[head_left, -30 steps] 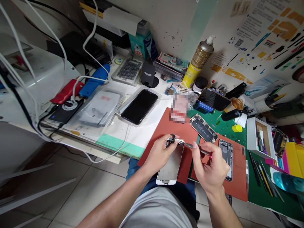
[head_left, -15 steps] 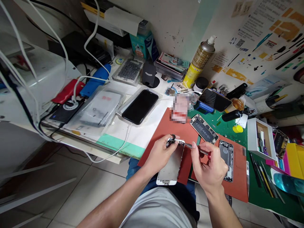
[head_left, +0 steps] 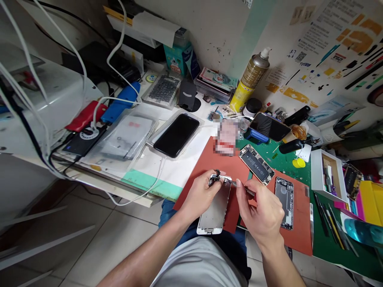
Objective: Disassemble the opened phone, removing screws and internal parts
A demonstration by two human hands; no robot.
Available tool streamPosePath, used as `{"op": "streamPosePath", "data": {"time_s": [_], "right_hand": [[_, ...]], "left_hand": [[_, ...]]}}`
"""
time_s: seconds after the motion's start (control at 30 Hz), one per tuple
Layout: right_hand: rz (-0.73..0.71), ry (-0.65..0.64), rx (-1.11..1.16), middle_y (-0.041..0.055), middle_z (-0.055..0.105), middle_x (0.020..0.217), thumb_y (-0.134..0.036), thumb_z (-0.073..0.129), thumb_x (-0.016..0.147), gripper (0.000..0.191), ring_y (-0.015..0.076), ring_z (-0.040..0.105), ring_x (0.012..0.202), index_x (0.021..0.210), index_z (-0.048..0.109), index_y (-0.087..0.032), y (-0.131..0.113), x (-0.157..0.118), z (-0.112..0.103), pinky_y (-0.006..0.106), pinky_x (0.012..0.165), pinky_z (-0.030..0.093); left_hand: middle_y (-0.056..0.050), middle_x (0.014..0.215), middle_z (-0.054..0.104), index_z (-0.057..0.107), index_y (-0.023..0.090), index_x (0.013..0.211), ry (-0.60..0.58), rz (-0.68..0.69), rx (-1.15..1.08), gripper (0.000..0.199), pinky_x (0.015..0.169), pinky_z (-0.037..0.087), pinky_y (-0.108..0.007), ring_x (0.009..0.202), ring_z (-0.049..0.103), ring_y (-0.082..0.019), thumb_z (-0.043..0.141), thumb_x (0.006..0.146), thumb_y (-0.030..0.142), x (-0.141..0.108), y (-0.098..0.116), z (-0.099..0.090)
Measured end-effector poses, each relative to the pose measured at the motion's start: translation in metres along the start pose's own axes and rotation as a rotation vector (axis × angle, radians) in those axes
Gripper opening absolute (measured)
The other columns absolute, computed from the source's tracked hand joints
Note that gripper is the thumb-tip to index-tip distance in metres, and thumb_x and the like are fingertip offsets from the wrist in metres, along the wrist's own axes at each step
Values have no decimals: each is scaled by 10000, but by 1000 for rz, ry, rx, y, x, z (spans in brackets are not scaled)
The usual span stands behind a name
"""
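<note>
Head: right hand [head_left: 260,211] grips screwdriver [head_left: 250,192]; box [head_left: 317,170] holds tools [head_left: 327,178].

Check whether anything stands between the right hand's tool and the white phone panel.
Nothing visible: the slim tool in the right hand reaches the far end of the white phone panel, close beside the left hand.

Red mat [head_left: 206,159] leaves room beyond screen [head_left: 213,215]; opened phone [head_left: 257,164] blocks right.
</note>
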State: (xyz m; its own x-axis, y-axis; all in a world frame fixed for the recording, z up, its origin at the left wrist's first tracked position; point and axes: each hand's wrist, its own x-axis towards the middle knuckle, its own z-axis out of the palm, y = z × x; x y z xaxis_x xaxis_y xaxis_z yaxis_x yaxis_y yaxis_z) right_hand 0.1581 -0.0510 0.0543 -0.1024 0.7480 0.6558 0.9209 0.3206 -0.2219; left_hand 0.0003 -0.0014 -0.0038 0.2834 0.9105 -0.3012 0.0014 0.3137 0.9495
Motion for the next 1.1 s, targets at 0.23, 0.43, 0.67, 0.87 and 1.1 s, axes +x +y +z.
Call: {"op": "streamPosePath", "data": {"time_s": [0.23,0.43,0.67,0.87,1.1], "right_hand": [[29,-20,57,-14,681,774,-128,714,968,123,97,629,599,1013,609,-174,0,1,2,242,592,519],[14,3,26,-33,670,716,-136,736,961,132,90,600,556,968,612,-180,-2,4,4,241,566,491],[37,7,3,-44,666,711,-165,727,974,109,88,609,544,972,621,-190,-2,1,3,238,563,500],[141,85,2,-28,703,769,-183,753,957,123,92,669,563,995,636,-190,-1,-3,-3,209,551,525],[236,104,34,-23,717,782,-211,736,970,120,102,675,554,1016,625,-197,3,-8,-8,203,527,544]], "left_hand": [[-68,1162,785,725,201,1106,2,13,-3,262,1021,516,-355,1130,717,-241,640,906,348,0,0,-1],[-68,1170,778,723,200,1092,-8,18,-6,251,997,521,-348,1117,714,-236,627,907,340,0,-1,-1],[-60,1147,782,730,206,1100,0,16,8,255,1010,512,-351,1110,715,-236,637,912,353,0,0,-1],[-71,1129,792,721,210,1137,-9,6,-12,309,998,528,-355,1107,724,-245,661,927,429,-2,0,0],[-68,1157,784,730,211,1128,9,-17,6,338,980,514,-342,1138,703,-251,696,914,470,-2,4,-1]]}}
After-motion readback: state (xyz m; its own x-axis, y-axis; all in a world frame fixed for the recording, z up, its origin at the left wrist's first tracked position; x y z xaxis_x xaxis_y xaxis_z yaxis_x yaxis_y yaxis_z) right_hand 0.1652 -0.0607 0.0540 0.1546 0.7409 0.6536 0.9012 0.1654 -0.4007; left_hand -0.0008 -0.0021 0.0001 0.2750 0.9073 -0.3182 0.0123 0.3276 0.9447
